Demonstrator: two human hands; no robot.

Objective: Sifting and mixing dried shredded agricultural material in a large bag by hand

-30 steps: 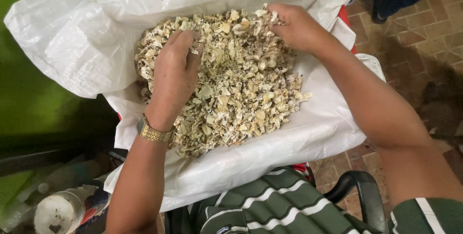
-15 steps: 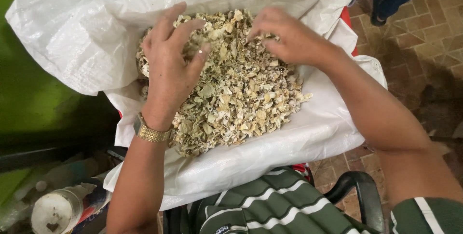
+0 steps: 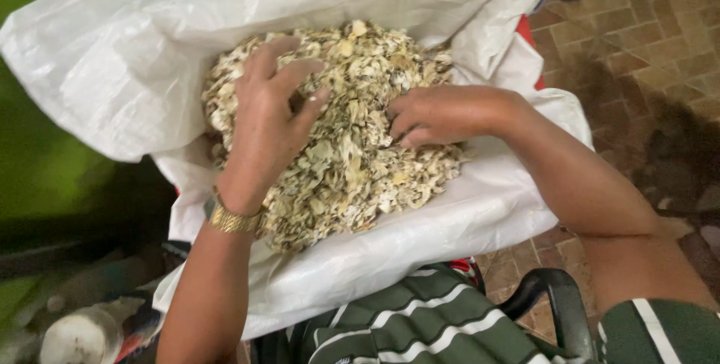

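The left hand (image 3: 266, 128) lies spread, fingers wide, on a heap of pale dried flaky chips (image 3: 352, 161); the right hand (image 3: 442, 115) rests flat beside it, fingers loosely curled, gripping nothing. The heap fills an open white woven plastic sack (image 3: 112, 64). Best sifted with shallow, gentle strokes, away from the sack's rim.

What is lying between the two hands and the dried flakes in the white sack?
Nothing visible. The left hand and the right hand both rest directly on the pile of dried flakes inside the open white sack.
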